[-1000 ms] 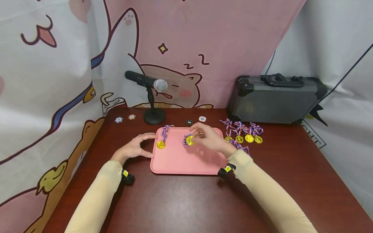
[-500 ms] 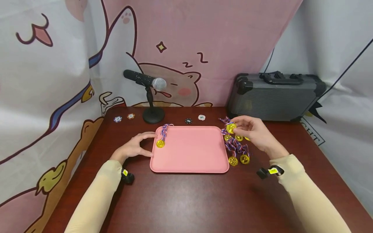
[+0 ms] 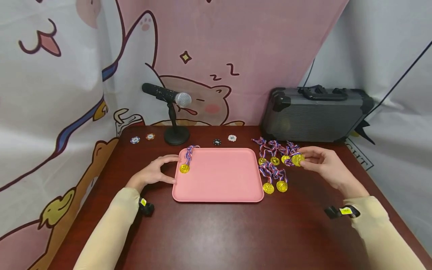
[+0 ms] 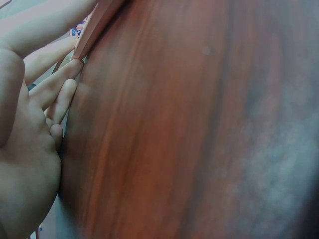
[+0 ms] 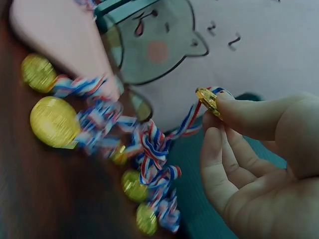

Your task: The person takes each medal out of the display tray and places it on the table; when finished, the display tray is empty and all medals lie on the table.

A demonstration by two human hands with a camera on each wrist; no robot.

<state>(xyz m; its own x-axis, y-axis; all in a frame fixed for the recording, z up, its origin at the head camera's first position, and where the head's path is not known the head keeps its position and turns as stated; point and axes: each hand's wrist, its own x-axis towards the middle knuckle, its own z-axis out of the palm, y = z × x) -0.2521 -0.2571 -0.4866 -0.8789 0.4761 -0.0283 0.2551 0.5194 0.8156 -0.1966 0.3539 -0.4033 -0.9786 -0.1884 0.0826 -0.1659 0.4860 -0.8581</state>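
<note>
My right hand (image 3: 322, 167) pinches a gold medal (image 3: 298, 159) between thumb and fingers, at the right end of the medal group. Its red, white and blue ribbon trails from it, as the right wrist view shows. Several gold medals with bunched ribbons lie right of the pink tray (image 3: 219, 198), among them a front medal (image 3: 281, 186). On the tray's left part lies one medal (image 3: 184, 168) with its ribbon stretched toward the back rim. My left hand (image 3: 152, 173) rests at the tray's left edge, thumb and fingers spread and touching it.
A black microphone (image 3: 162, 92) on a stand is behind the tray. A grey hard case (image 3: 314, 118) stands at the back right, close behind the medals. Poker chips lie along the back, including a black chip (image 3: 217, 142) and a blue chip (image 3: 135, 140).
My right hand has carried a medal from above the tray's middle out to the right, to the far end of the medal group. My left hand has stayed at the tray's edge.
</note>
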